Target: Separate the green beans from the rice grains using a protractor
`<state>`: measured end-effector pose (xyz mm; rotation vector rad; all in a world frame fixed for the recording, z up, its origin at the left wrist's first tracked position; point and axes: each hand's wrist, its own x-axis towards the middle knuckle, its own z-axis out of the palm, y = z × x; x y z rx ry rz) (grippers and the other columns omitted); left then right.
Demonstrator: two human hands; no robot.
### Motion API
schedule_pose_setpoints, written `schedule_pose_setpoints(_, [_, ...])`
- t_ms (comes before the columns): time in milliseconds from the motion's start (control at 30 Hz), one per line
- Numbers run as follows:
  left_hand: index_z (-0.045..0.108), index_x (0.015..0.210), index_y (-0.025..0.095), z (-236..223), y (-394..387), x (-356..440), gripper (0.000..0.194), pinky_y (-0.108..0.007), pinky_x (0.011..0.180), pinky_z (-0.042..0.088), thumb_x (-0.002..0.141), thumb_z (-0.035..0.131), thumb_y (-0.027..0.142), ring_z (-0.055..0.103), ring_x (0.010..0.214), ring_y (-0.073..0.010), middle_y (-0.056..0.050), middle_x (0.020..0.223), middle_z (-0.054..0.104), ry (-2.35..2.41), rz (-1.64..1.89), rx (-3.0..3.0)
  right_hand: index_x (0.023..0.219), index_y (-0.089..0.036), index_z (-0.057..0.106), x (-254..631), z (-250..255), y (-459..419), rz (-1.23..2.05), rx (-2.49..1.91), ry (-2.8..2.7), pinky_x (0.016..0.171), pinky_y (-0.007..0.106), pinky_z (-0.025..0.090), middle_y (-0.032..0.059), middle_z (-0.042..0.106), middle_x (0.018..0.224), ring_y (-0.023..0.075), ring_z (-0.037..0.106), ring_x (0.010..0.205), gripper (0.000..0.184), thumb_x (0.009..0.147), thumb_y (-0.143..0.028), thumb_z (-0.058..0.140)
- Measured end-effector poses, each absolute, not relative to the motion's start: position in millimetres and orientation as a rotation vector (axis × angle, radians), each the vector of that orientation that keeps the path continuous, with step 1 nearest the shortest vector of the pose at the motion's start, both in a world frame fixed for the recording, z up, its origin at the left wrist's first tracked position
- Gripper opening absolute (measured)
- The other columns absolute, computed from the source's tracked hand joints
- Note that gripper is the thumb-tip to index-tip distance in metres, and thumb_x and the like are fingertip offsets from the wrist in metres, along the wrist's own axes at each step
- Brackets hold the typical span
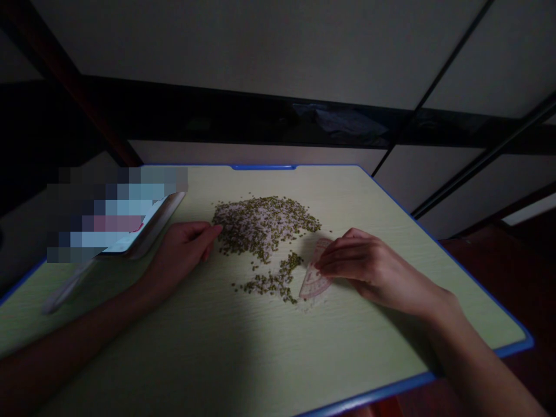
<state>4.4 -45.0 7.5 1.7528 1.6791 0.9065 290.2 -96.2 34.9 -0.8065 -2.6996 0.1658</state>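
Pinching a pinkish see-through protractor (pixel 313 282), the right hand (pixel 371 263) has its fingers bunched together over the straight side, curved edge facing left toward a small patch of green beans (pixel 278 283). Left hand (pixel 185 248) is loosely curled, thumb and index tips right at the left edge of the main heap (pixel 264 223), can't tell if there's a bean between them. That heap sits mid-table, mung-type green beans mixed with pale rice-like grains, and the small patch in front of it looks nearly all green. A few pale bits (pixel 309 305) lie just below the protractor

Right fingers hide a good chunk of the protractor, btw. Over on the left, past the left hand, a lit screen device (pixel 134 236) leans at an angle, mostly covered by blurry squares. Tabletop (pixel 391 214) is pale, faintly wood-grained, with blue trim (pixel 391 388). Behind it are flat light cabinet panels (pixel 243 46) and a dark gap with some crumpled cloth (pixel 347 123) in it
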Motion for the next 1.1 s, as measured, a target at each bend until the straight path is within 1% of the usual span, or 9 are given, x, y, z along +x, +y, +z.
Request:
schedule_pose_setpoints(167, [0.039, 0.037, 0.022, 6.9, -44.7, 5.1, 0.041, -0.023, 0.043, 0.027, 0.07, 0.045, 0.045, 0.035, 0.037, -0.0082, 0.007, 0.034, 0.036, 1.682, 0.905, 1.751, 0.086, -0.015, 0.068, 292.2, 35.3, -96.5, 0.172, -0.835, -2.691, 0.077, 0.035, 0.041, 0.0048, 0.07, 0.083, 0.0185, 0.062, 0.088, 0.023, 0.082, -0.003, 0.049])
schedule_pose_setpoints(367, [0.039, 0.037, 0.022, 5.5, -44.0, 3.3, 0.041, -0.023, 0.043, 0.027, 0.07, 0.045, 0.045, 0.033, 0.036, -0.0079, 0.007, 0.034, 0.035, 1.675, 0.914, 1.767, 0.086, -0.016, 0.068, 293.6, 36.1, -95.8, 0.206, -0.817, -2.665, 0.08, 0.034, 0.042, 0.0036, 0.071, 0.088, 0.0171, 0.063, 0.089, 0.025, 0.081, -0.001, 0.048])
schedule_pose_setpoints(700, [0.039, 0.037, 0.022, 5.5, -43.2, 3.4, 0.041, -0.022, 0.043, 0.028, 0.07, 0.045, 0.045, 0.035, 0.036, -0.0084, 0.007, 0.034, 0.036, 1.668, 0.915, 1.769, 0.086, -0.016, 0.068, 292.0, 36.9, -97.9, 0.278, -0.775, -2.668, 0.081, 0.036, 0.043, 0.0048, 0.071, 0.09, 0.0177, 0.063, 0.091, 0.028, 0.08, 0.002, 0.046])
schedule_pose_setpoints(833, [0.038, 0.037, 0.021, 6.9, -44.2, 4.5, 0.041, -0.022, 0.044, 0.028, 0.07, 0.045, 0.044, 0.034, 0.036, -0.0078, 0.008, 0.034, 0.036, 1.667, 0.912, 1.764, 0.084, -0.016, 0.068, 290.8, 36.3, -97.5, 0.278, -0.753, -2.684, 0.077, 0.036, 0.044, 0.0049, 0.071, 0.088, 0.0181, 0.063, 0.088, 0.027, 0.081, 0.0, 0.046])
schedule_pose_setpoints(967, [0.038, 0.037, 0.021, 9.7, -46.8, 5.8, 0.041, -0.023, 0.044, 0.028, 0.071, 0.045, 0.042, 0.034, 0.037, -0.0077, 0.008, 0.034, 0.035, 1.68, 0.899, 1.75, 0.087, -0.017, 0.067, 292.1, 37.6, -97.6, 0.306, -0.751, -2.646, 0.081, 0.035, 0.043, 0.0046, 0.071, 0.09, 0.017, 0.063, 0.09, 0.028, 0.081, 0.001, 0.045])
schedule_pose_setpoints(1100, [0.039, 0.037, 0.021, 9.0, -46.2, 5.3, 0.041, -0.023, 0.044, 0.027, 0.071, 0.045, 0.043, 0.034, 0.037, -0.0082, 0.007, 0.034, 0.035, 1.681, 0.893, 1.748, 0.087, -0.016, 0.067, 292.0, 38.1, -97.7, 0.265, -0.763, -2.612, 0.077, 0.035, 0.043, 0.0053, 0.071, 0.087, 0.0172, 0.063, 0.088, 0.026, 0.084, -0.004, 0.044])
